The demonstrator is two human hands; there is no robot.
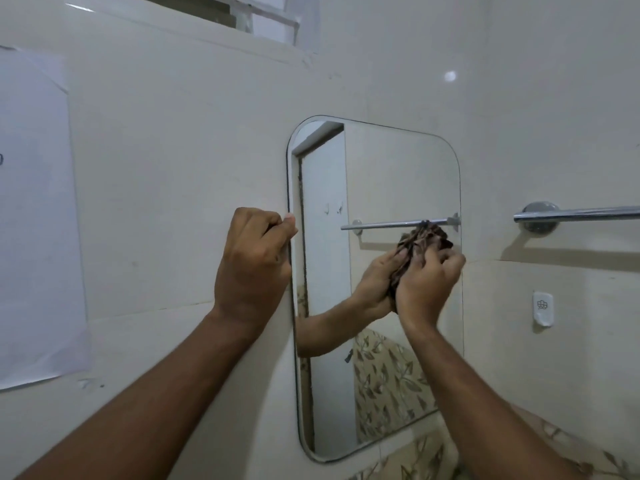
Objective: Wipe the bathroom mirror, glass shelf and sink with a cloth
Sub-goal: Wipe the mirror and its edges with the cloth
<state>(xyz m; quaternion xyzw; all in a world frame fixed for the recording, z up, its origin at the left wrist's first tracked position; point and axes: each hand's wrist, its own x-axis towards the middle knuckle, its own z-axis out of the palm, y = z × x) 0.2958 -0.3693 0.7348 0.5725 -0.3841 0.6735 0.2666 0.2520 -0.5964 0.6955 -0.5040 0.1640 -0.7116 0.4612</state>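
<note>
A rounded rectangular mirror (391,174) hangs on the cream tiled wall in the head view. My right hand (429,282) presses a crumpled brown patterned cloth (424,239) against the glass near the mirror's right edge, about halfway up. My left hand (252,265) is curled in a fist against the mirror's left edge, thumb touching the rim. The hand's reflection with the cloth shows in the glass. The glass shelf and sink are out of view.
A chrome towel bar (578,214) juts from the wall right of the mirror. A small white wall hook (542,308) sits below it. A sheet of paper (34,216) is taped at far left. A window ledge (263,26) runs above.
</note>
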